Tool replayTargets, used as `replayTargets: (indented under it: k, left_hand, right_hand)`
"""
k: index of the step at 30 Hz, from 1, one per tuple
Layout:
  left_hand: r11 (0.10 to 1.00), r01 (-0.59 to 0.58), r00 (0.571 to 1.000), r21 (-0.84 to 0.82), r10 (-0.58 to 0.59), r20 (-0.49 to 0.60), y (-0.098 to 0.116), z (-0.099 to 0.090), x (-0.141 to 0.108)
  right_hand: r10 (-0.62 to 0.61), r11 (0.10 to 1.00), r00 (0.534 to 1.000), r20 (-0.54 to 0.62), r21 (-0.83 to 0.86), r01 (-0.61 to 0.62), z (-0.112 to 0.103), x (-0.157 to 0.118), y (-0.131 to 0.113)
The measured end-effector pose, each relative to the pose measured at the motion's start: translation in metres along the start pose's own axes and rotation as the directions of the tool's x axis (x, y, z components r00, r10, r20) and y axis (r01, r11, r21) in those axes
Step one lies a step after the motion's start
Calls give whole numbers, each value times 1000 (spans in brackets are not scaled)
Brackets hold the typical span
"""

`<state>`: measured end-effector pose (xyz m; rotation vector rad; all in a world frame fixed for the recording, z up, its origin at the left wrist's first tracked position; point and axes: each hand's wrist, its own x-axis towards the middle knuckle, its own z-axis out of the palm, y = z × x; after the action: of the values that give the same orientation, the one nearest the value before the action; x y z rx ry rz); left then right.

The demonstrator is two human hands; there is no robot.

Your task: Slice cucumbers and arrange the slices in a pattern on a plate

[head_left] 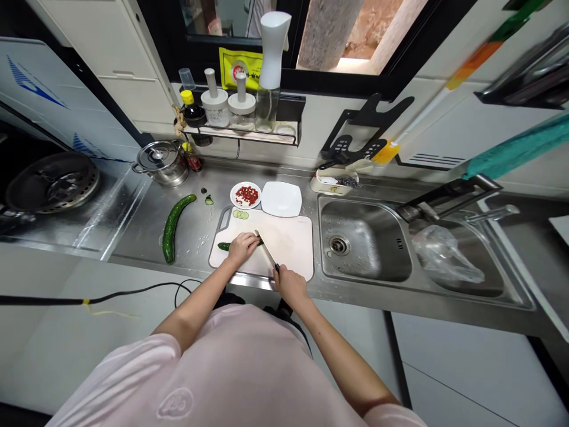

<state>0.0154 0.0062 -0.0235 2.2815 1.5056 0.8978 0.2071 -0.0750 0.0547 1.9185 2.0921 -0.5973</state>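
My left hand (pixel 243 248) is closed over a piece of dark green cucumber (pixel 223 246) lying on the white cutting board (pixel 293 234). One end of the cucumber sticks out to the left; a short tip shows on the right, by the blade. My right hand (pixel 291 286) grips the black handle of a knife (pixel 267 250), its blade slanting up and left against the cucumber's right end. Several pale cucumber slices (pixel 240 214) rest at the board's upper left. A whole curved cucumber (pixel 171 228) lies on the steel counter, left of the board.
Behind the board stand a plate of chopped red pieces (pixel 246 195) and a white square plate (pixel 281 198). Cucumber scraps (pixel 208 200) lie nearby. To the right is a sink (pixel 364 237); a lidded pot (pixel 161 161) and a wok (pixel 51 181) are at left. A spice rack (pixel 240 135) hangs above.
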Motion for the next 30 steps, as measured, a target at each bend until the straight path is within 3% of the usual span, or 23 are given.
replayTargets:
  k: [12,22,30]
  left_hand:
    - [1000,1,1000,1,-1,-6,1,-1,1]
    - [1000,8,1000,-10,-8,-17,1,0,0]
    - [1000,12,1000,-11,-12,-9,3,-1,1]
  right_hand:
    - [5,1000,1000,-7,18,-5,-1,14,-9]
    - [5,1000,1000,18,3,-5,0,-9,4]
    - [26,1000,999,47,17,-27,-2,0,-5]
